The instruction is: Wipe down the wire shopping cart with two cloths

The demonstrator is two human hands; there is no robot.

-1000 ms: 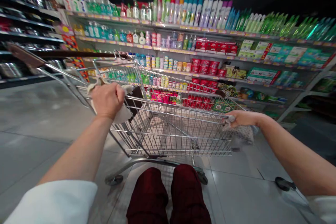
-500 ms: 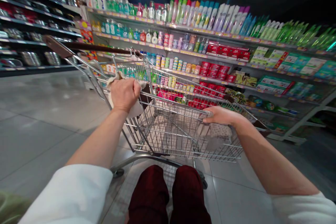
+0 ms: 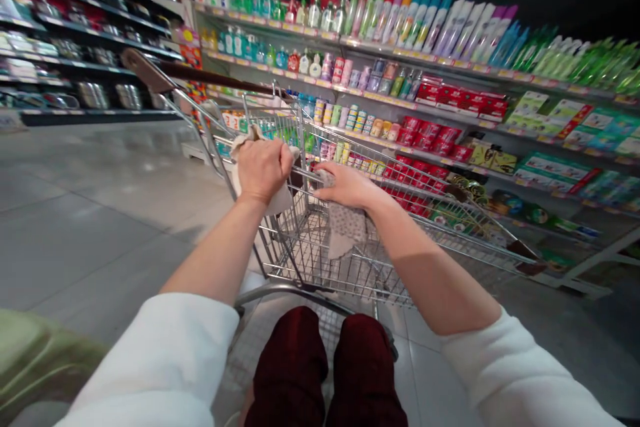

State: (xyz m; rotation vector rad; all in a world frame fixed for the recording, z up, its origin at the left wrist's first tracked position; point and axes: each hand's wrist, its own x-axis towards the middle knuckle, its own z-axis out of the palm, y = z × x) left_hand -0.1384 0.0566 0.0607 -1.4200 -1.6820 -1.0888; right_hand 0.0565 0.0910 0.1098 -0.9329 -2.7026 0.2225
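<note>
A metal shopping cart (image 3: pixel 345 273) stands sideways in front of my knees, its brown handle (image 3: pixel 215 75) at the upper left. My left hand (image 3: pixel 264 170) is closed over a cream cloth (image 3: pixel 280 203) at the cart's near top rail, close to the handle end. Part of that cloth hangs below the fist. Just to the right, my right hand (image 3: pixel 347 185) grips a spotted grey cloth (image 3: pixel 346 230) against the same rail, and the cloth's loose end drapes down the outside of the wire basket. The fingertips of my left hand are hidden.
Behind the cart, a long shelf unit (image 3: pixel 370 48) carries bottles, spray cans, red boxes and green packs. Metal pots (image 3: pixel 95 95) fill dark shelves at the left. Something pale green, like fabric (image 3: pixel 40 360), shows at the lower left. Grey floor tiles (image 3: pixel 100 213) lie left of the cart.
My right hand has slid left along the rail with the spotted cloth, coming near my left hand. The view has shifted, so the cart and shelves appear further right. More pale green fabric shows.
</note>
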